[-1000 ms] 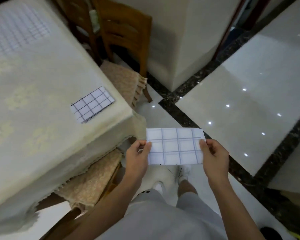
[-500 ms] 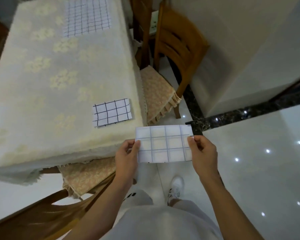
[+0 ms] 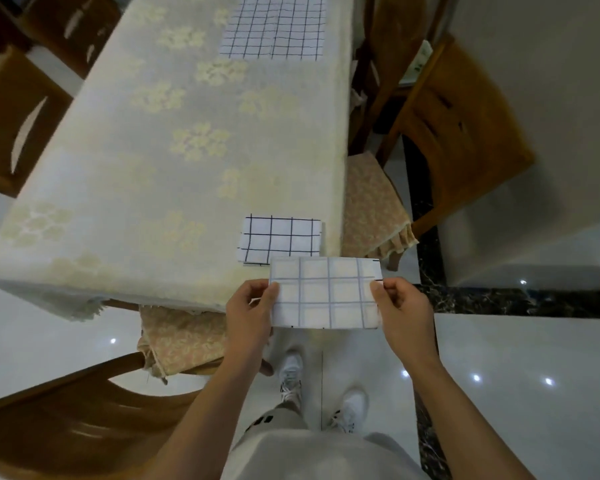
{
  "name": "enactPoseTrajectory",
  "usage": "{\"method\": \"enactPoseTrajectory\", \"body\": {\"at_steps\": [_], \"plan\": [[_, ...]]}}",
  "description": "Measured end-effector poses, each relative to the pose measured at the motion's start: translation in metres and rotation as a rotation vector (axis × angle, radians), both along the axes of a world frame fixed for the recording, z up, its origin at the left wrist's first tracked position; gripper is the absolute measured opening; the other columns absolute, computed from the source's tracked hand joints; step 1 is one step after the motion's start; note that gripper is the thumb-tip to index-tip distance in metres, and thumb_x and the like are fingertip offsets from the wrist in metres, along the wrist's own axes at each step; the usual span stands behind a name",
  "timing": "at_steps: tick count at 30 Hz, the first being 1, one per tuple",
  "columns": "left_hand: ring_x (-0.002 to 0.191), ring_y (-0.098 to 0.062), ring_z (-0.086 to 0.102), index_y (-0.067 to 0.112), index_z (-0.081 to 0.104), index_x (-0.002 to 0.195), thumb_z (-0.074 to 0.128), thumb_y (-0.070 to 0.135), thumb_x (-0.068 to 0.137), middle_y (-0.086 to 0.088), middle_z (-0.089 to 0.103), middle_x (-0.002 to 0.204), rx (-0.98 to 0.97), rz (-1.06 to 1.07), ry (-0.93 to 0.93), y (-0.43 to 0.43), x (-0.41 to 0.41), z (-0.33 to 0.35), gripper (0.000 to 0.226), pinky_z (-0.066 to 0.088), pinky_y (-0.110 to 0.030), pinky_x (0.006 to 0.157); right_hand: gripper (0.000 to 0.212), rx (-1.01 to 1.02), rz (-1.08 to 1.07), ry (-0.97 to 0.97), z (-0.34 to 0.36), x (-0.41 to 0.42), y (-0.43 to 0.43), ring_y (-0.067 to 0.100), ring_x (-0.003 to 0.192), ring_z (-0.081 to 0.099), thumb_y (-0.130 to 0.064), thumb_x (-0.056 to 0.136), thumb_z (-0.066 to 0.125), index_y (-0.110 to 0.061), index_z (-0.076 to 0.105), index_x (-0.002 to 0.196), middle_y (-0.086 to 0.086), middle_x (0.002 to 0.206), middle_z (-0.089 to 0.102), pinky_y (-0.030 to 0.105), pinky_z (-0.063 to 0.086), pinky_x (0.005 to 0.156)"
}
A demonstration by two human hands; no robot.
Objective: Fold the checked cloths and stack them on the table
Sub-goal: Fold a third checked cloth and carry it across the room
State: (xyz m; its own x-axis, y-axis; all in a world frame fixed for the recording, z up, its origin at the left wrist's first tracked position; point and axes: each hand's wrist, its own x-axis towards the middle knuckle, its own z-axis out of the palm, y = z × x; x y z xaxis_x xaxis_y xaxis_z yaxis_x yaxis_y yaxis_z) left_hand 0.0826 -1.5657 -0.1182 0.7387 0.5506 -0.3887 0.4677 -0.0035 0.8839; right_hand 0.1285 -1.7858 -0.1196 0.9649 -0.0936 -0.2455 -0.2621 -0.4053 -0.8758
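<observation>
I hold a folded checked cloth (image 3: 326,292) in the air by its two short ends, just off the table's near right corner. My left hand (image 3: 250,313) pinches its left end and my right hand (image 3: 400,311) pinches its right end. Its upper edge overlaps my view of a second folded checked cloth (image 3: 279,239), which lies flat on the table (image 3: 174,150) near that corner. A larger checked cloth (image 3: 274,26) lies spread out at the table's far end.
A cream flowered tablecloth covers the table. Wooden chairs with cushioned seats stand on the right (image 3: 447,126) and at the near end (image 3: 84,427), another on the left (image 3: 18,119). A white pillar (image 3: 551,133) rises at the right. My feet stand on the glossy tiled floor (image 3: 534,375).
My view has swung left toward the table, so it now lies straight ahead. Both hands have carried the folded cloth closer to the folded one on the table, grips unchanged.
</observation>
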Motion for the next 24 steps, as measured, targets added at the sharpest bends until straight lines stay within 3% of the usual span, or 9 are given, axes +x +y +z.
{"method": "enactPoseTrajectory", "body": {"at_steps": [2,3,6,10,16,20,24], "plan": [[0.062,-0.001,0.060,0.010,0.068,0.096,0.064,0.020,0.096,-0.005,0.068,0.089,0.026,0.009,-0.006,0.017,0.016,-0.001,0.011,0.047,-0.012,0.050,0.008,-0.027,0.024,-0.005,-0.005,0.016,0.017,0.010,0.076,0.065,-0.024,0.096,0.064,-0.020,0.068,0.091,-0.006,0.079,0.069,0.032,0.056,0.069],[0.065,0.000,0.059,0.012,0.068,0.094,0.065,0.019,0.096,-0.004,0.067,0.088,0.037,0.008,-0.013,0.027,0.025,-0.003,0.008,0.047,-0.012,0.054,0.008,-0.041,0.032,-0.002,-0.008,0.025,0.026,0.011,0.075,0.066,-0.024,0.096,0.064,-0.021,0.068,0.090,-0.006,0.078,0.069,0.033,0.055,0.069],[0.081,-0.007,0.060,0.014,0.068,0.092,0.064,0.019,0.096,0.000,0.068,0.090,0.047,-0.023,0.001,0.055,0.051,-0.012,0.007,0.046,-0.018,0.071,0.008,-0.076,0.041,0.016,-0.020,0.050,0.051,0.016,0.075,0.066,-0.025,0.095,0.066,-0.020,0.069,0.089,-0.003,0.076,0.069,0.037,0.055,0.069],[0.085,-0.011,0.062,0.015,0.068,0.095,0.064,0.025,0.096,0.002,0.068,0.092,0.067,-0.079,0.077,0.088,0.084,-0.033,0.012,0.049,-0.028,0.076,0.015,-0.117,0.048,0.020,-0.035,0.076,0.080,0.018,0.065,0.059,-0.024,0.095,0.066,-0.014,0.067,0.084,0.002,0.070,0.065,0.032,0.049,0.065],[0.081,-0.012,0.063,0.015,0.068,0.092,0.065,0.028,0.095,0.003,0.068,0.087,0.172,-0.138,0.147,0.122,0.118,-0.062,0.014,0.050,-0.030,0.072,0.021,-0.170,0.054,0.079,-0.058,0.105,0.113,0.011,0.059,0.052,-0.024,0.096,0.065,-0.010,0.064,0.080,0.004,0.067,0.063,0.029,0.045,0.062],[0.074,-0.009,0.059,0.016,0.066,0.091,0.064,0.030,0.096,0.005,0.066,0.082,0.266,-0.196,0.201,0.131,0.131,-0.075,0.015,0.043,-0.021,0.063,0.023,-0.245,0.055,0.111,-0.070,0.118,0.127,0.012,0.061,0.054,-0.024,0.097,0.063,-0.008,0.064,0.081,0.002,0.069,0.064,0.015,0.038,0.054],[0.076,-0.018,0.061,0.013,0.066,0.091,0.064,0.031,0.096,0.000,0.067,0.081,0.297,-0.239,0.259,0.135,0.131,-0.087,0.019,0.042,-0.028,0.066,0.020,-0.297,0.036,0.169,-0.083,0.124,0.133,0.010,0.065,0.056,-0.025,0.097,0.063,-0.008,0.066,0.087,-0.005,0.071,0.063,0.019,0.040,0.056]]}}
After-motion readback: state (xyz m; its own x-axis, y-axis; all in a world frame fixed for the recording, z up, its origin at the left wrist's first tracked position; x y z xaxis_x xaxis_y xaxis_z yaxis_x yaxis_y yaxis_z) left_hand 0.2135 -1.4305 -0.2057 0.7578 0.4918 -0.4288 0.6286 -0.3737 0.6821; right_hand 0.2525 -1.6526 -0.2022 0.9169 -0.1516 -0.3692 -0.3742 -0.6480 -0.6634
